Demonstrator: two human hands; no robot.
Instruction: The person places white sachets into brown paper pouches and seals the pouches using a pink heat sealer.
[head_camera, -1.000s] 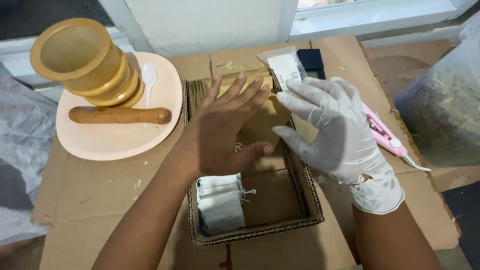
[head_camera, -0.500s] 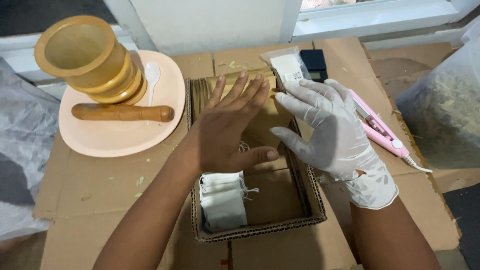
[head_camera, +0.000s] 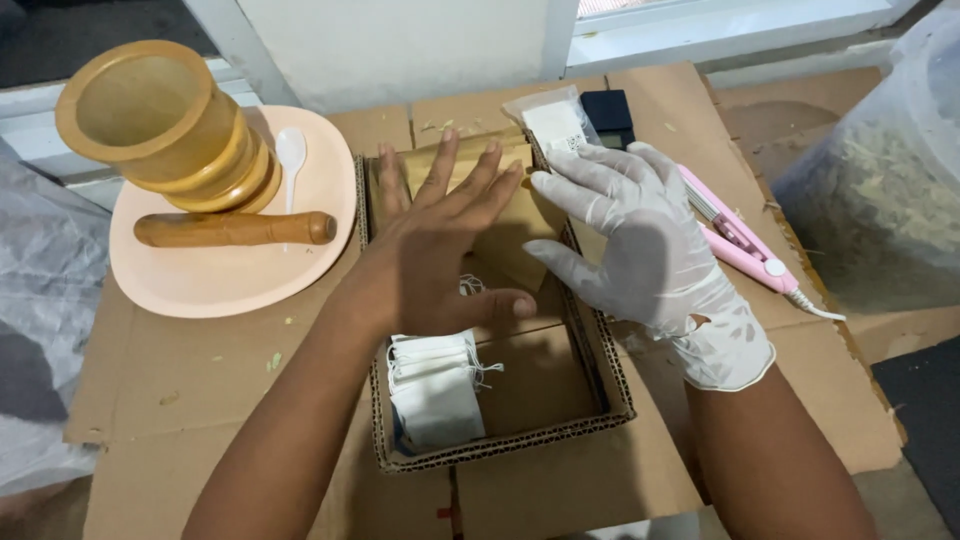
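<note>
My bare left hand (head_camera: 435, 250) hovers flat, fingers spread, over a shallow cardboard tray (head_camera: 590, 390). My right hand (head_camera: 640, 245), in a white glove, is held open beside it over the tray's right rim. Neither hand holds anything. A stack of small white tea-bag pouches with strings (head_camera: 435, 390) stands in the tray's near left corner, just below my left thumb. Brown paper sheets (head_camera: 500, 165) lie in the tray's far end under my fingers.
A wooden mortar (head_camera: 155, 125), a wooden pestle (head_camera: 235, 228) and a white plastic spoon (head_camera: 291, 155) rest on a peach plate (head_camera: 190, 285) at the left. A pink sealer tool with a cord (head_camera: 740, 245), a clear packet (head_camera: 550, 120), a dark box (head_camera: 608, 115) and a plastic bag of dried herbs (head_camera: 880, 180) lie to the right.
Both hands stay open over the tray and have shifted slightly, the left fingers reaching a little farther toward the tray's far end.
</note>
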